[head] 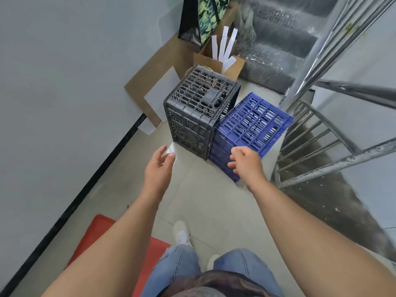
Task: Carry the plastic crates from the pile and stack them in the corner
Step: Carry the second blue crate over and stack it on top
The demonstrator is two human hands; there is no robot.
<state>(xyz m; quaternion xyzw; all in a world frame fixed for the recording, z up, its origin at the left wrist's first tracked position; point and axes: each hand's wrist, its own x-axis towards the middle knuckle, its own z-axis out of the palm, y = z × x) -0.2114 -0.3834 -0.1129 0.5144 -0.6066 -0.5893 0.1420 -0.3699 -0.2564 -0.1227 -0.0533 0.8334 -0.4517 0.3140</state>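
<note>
A taller stack of black plastic crates (199,108) stands upside down on the tiled landing, with a lower stack of blue crates (250,127) touching its right side. Both my arms reach out toward them. My left hand (159,168) hovers over the floor, short of the black stack's near corner, fingers apart and empty. My right hand (246,161) hangs in front of the near edge of the blue stack with loosely curled fingers, holding nothing.
Flat cardboard sheets (154,82) lean on the left wall behind the crates, beside an open cardboard box (216,58) with white strips. Stairs rise at the back. A metal railing (321,133) guards the descending stairs on the right. A red mat (96,234) lies at lower left.
</note>
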